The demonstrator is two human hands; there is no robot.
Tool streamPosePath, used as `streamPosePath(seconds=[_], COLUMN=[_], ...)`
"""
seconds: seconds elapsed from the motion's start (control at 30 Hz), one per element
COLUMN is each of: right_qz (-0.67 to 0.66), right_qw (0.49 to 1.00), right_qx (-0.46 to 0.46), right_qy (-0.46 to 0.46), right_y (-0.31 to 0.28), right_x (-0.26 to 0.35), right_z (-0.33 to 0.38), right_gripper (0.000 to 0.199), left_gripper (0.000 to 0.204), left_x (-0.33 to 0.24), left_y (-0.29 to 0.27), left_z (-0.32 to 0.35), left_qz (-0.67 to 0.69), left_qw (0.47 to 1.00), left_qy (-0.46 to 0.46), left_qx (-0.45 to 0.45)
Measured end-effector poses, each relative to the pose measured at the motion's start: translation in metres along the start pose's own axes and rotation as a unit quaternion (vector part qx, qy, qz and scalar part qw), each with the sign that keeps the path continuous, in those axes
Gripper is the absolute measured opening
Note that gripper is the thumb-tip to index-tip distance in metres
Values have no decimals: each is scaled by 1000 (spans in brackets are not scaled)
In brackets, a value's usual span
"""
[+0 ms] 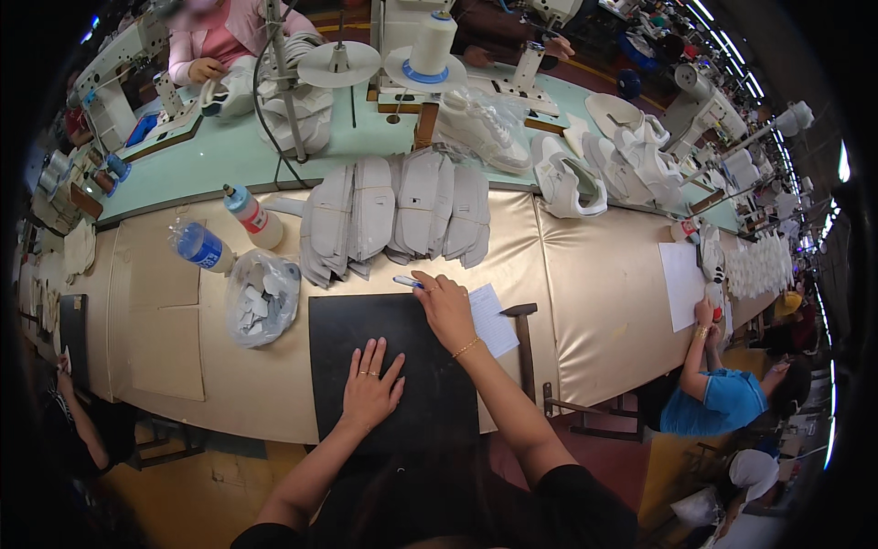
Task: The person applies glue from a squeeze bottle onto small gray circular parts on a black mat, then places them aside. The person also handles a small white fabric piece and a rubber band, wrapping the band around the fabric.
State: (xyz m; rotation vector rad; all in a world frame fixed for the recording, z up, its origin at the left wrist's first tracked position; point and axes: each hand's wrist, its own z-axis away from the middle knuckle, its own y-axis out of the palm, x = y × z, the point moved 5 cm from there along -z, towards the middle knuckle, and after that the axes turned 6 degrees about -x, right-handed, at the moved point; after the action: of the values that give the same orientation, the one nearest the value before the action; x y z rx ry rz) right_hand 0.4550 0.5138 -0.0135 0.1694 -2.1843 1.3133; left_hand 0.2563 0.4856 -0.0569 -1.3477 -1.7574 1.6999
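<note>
I see the long tan padded worktable (585, 274) filling most of the view, bending with the lens. On its near edge lies a black cutting mat (366, 334). Beyond the mat sits a fanned stack of grey-white shoe upper pieces (393, 215), and to the mat's left a clear plastic bag of offcuts (261, 297) beside two plastic bottles (224, 233).

My left forearm comes up from the lower edge, and the left hand (370, 389) lies flat on the mat, palm down, fingers spread, holding nothing (rings show on one finger). My right arm reaches further, wrist bent slightly inward; the right hand (444, 306) rests at the mat's upper right corner, fingers curled around a blue-and-white pen (407, 282) whose tip points left. The grip looks like a pinch, though I can't make out the fingertips clearly. Just right of that hand, touching the mat's edge, lies a small white paper slip (494, 320).
</note>
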Motion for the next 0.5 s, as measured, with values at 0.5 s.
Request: streamPosePath(seconds=[0.5], right_qz=[110], right_qw=[983], right_qx=[-85], right_qy=[-122], right_y=[5], right_x=[9], right_z=[99], right_gripper=[30], left_gripper=[40], left_x=[3], left_y=[10], left_z=[16], left_qz=[-52], left_qw=[993], left_qy=[24], left_qx=[-106])
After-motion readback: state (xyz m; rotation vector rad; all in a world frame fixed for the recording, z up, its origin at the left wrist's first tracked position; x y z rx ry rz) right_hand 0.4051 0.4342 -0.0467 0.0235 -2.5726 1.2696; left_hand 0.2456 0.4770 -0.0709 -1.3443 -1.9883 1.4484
